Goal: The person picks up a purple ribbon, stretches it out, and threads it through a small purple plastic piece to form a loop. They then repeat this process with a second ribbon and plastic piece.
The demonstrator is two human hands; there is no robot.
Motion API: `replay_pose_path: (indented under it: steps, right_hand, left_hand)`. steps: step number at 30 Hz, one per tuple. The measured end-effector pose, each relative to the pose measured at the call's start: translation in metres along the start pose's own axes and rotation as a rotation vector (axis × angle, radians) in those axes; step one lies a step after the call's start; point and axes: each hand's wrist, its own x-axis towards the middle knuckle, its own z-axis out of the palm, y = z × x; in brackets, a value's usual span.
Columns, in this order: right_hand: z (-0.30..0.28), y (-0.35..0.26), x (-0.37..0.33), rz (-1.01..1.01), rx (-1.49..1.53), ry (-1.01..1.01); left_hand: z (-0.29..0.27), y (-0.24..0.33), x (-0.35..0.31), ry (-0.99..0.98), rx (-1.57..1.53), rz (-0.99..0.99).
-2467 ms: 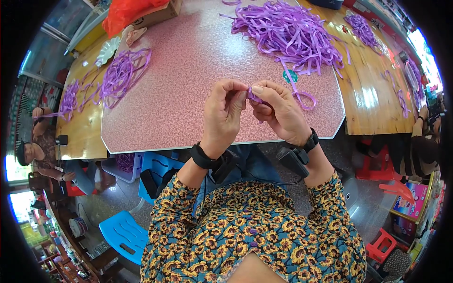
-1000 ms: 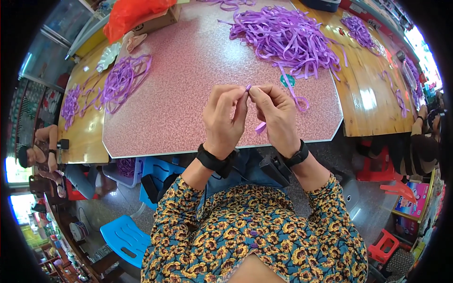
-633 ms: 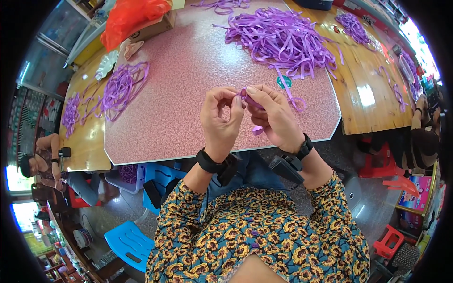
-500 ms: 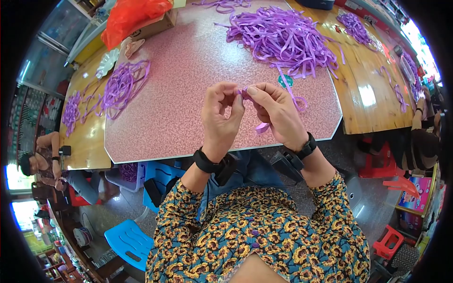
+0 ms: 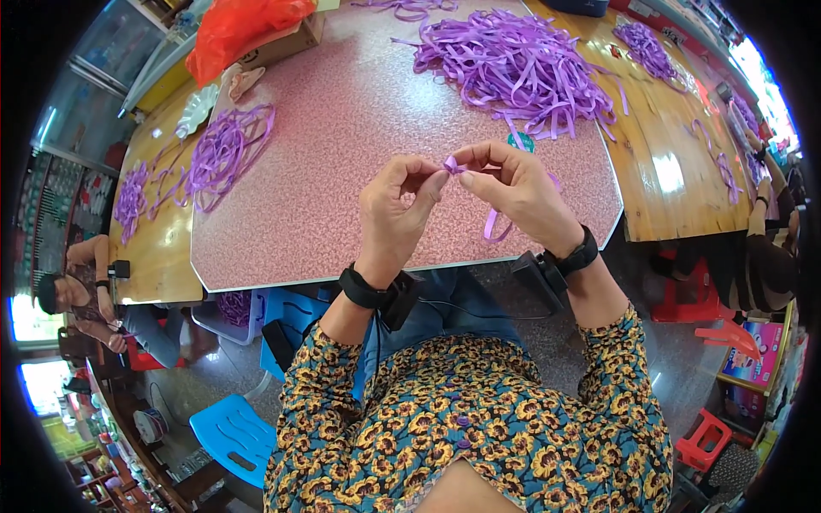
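Both my hands meet above the near part of the pink speckled table (image 5: pixel 299 222), fingertips close together. Between them is a purple ribbon (image 5: pixel 451 166), with a small loop standing up at the fingertips. My left hand (image 5: pixel 396 203) pinches it from the left between thumb and index finger. From the right, my right hand (image 5: pixel 517 190) pinches the same ribbon with thumb and bent fingers. A tail of the ribbon hangs in a loop below my right hand. Beyond it lies a large tangled heap of purple ribbon (image 5: pixel 522 68).
A smaller ribbon pile (image 5: pixel 227 154) lies at the table's left. An orange-red plastic bag (image 5: pixel 244 34) rests on a cardboard box (image 5: pixel 286 47). Blue chairs (image 5: pixel 231 436) and red stools (image 5: pixel 708 438) stand below. Other people sit at far left and far right.
The small ribbon loop now shows above my fingertips. My right hand has shifted slightly right, its fingers more arched, and the hanging tail has moved to the right.
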Motion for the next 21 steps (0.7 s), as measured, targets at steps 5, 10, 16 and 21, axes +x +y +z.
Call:
replay_pose_path:
  steps: [5,10,16,21]
  right_hand:
    - [-0.014,-0.004,0.000,0.011,-0.319,-0.053]
    - [-0.017,-0.008,0.000,0.030,-0.383,-0.061]
    - [-0.012,-0.011,0.002,-0.027,-0.466,-0.112]
    - [-0.012,-0.019,-0.004,0.001,-0.524,-0.095]
  left_hand:
    - [0.002,-0.001,-0.002,-0.068,-0.002,-0.037]
    - [0.005,0.000,-0.007,-0.104,-0.155,-0.108]
    - [0.005,0.000,-0.008,-0.109,-0.178,-0.141]
    - [0.003,0.003,-0.010,-0.180,-0.124,-0.170]
